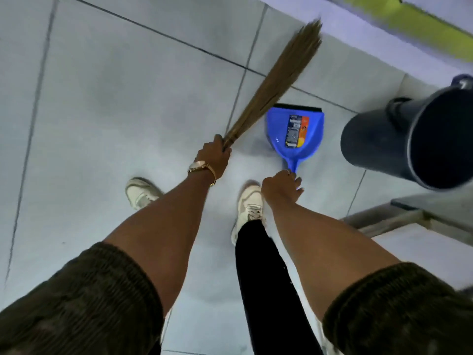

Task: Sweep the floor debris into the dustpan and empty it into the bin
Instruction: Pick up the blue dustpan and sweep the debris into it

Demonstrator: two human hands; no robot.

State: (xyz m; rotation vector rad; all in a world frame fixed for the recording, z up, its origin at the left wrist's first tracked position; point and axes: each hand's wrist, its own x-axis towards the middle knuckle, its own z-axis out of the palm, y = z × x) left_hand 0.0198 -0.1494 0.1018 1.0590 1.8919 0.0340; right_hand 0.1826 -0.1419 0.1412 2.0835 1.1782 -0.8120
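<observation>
My left hand [214, 156] is closed around the bound end of a straw broom [277, 79], whose bristles reach up and to the right, off the floor. A blue dustpan [299, 135] with a label inside and a black front lip lies on the pale tiles. My right hand [280, 187] is at the tip of its handle, fingers spread and just touching it; no firm grip shows. A dark grey bin [414, 134] stands to the right of the dustpan, its open mouth facing me. No debris is visible on the floor.
My two white shoes [249, 203] stand on the tiled floor [115, 98] just behind the dustpan. A metal frame or shelf edge [409, 213] juts in at the right, below the bin. A wall base with a yellow-green strip [422, 26] runs along the top right.
</observation>
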